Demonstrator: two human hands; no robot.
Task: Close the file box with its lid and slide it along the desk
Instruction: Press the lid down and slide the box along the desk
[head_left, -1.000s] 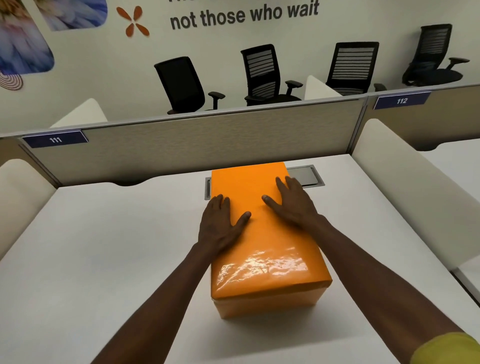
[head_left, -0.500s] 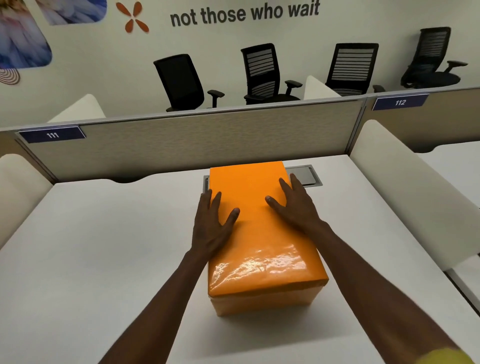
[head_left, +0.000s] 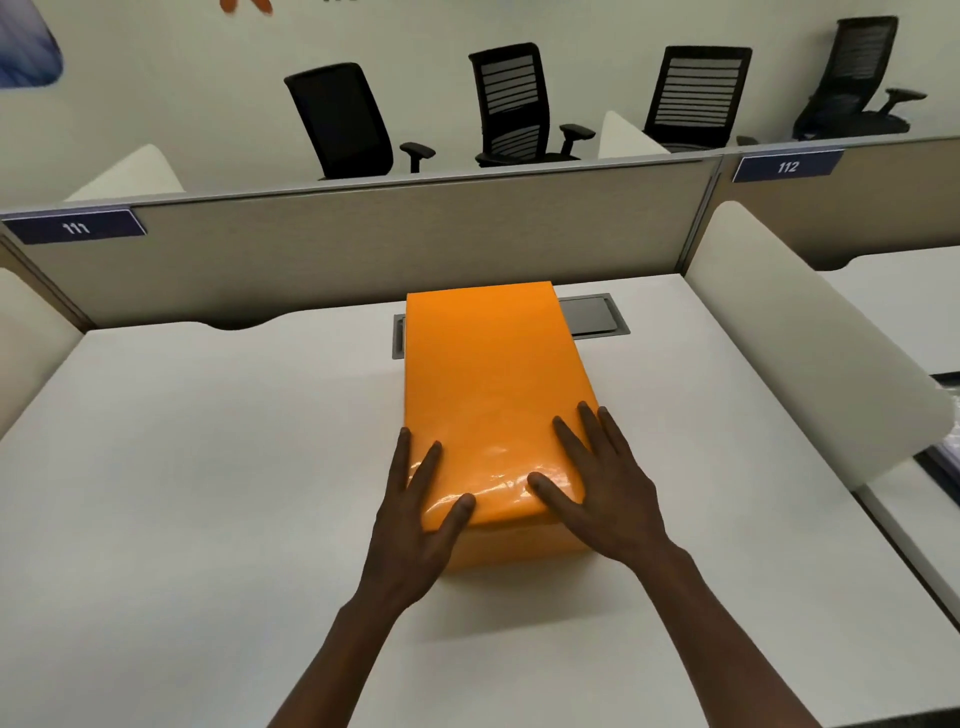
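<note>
Both hands have shifted back from mid-lid to the near end of the box (head_left: 493, 395). Left hand (head_left: 415, 525) and right hand (head_left: 602, 499) lie flat w/ fingers spread, palms wrapping the near corners of the lid (head_left: 488, 364); nothing pinched. Lid sits fully seated, so closing appears done. Box rests mid-desk (head_left: 208, 467), far end over the cable hatch (head_left: 592, 317). Grip now suits a fwd push, i.e. slide step likely next.
</note>
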